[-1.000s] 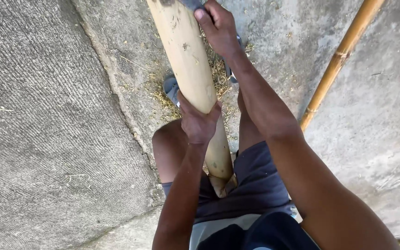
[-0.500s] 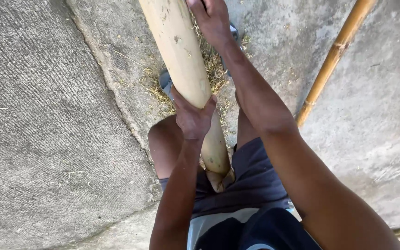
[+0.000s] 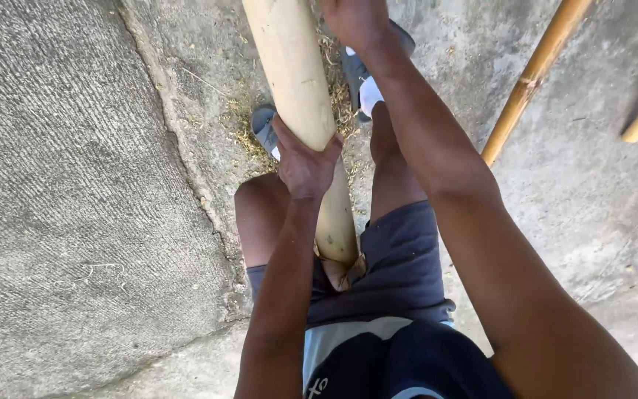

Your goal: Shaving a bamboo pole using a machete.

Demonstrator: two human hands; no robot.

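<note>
A thick pale pole stands between the person's knees, its near end against the shorts. The left hand wraps its grip around the pole low down; the right hand grips it higher, by the frame's top edge. Two thin bamboo canes lie on the concrete floor right of the pole.

Rough grey concrete floor, cracked left of the grip. Dry straw scattered just beside the grip. Two thin bamboo poles lying well right.
</note>
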